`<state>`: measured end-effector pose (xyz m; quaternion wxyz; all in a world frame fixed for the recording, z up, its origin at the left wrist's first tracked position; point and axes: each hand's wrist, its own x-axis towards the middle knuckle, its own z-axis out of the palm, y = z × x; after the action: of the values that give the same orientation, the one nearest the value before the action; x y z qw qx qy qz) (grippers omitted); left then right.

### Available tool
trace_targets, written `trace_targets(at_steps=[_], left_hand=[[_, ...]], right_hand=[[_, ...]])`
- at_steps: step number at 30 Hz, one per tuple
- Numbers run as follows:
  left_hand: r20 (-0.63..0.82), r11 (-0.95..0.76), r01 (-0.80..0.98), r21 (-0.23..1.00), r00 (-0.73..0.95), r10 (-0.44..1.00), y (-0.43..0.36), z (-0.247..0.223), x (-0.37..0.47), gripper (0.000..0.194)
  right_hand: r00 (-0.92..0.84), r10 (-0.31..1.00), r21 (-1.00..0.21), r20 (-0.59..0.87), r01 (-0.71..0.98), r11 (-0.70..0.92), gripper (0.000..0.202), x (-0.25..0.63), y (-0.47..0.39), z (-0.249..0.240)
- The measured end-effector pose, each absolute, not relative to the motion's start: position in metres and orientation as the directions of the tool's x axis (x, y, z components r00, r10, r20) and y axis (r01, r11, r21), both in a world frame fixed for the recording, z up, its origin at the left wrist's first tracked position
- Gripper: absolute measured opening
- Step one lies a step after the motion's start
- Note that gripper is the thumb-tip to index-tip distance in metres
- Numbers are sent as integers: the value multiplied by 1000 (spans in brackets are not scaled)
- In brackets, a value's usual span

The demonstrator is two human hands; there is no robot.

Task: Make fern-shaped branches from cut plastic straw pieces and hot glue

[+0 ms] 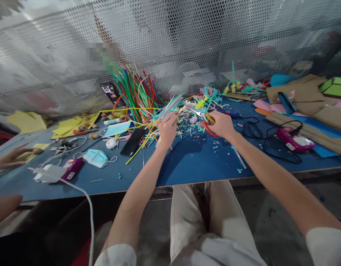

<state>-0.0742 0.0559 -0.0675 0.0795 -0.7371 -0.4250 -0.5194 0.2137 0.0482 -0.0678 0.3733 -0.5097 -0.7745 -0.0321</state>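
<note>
My right hand (222, 125) is closed around the red and yellow handles of a pair of scissors (196, 111). Their blades are parted a little and point left toward my other hand. My left hand (168, 127) is pinched shut on a thin pale pipe cleaner (183, 108), most of it hidden by my fingers and the pile behind. Beyond both hands lies a heap of short cut bits, with fuzzy blue, yellow and pink flower-like pieces (201, 103) on it. A bundle of long coloured pipe cleaners (137, 92) leans against the mesh screen, left of my hands.
The blue table (184, 170) holds a dark phone (132, 142), a face mask (95, 157), purple power sockets (293, 140) with a black cable, and brown cardboard (303, 90). At far left, another person's hand (14, 157) reaches over yellow paper. A perforated metal screen (165, 37) closes the back.
</note>
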Motion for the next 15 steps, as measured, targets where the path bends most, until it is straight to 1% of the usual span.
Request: trace_targets(at_steps=[4,10,15], left_hand=[[809,-599,728,333,106,578,54,-67,-74,35],[815,-590,741,321,101,570,54,-68,-71,32],[819,-577,758,303,103,565,52,-66,-69,31]], right_hand=[[-240,747,-332,620,782,527,57,218,53,-70],[-299,774,-321,558,782,534,48,223,59,-71],[-303,785,-349,540,769,536,55,222,55,-66]])
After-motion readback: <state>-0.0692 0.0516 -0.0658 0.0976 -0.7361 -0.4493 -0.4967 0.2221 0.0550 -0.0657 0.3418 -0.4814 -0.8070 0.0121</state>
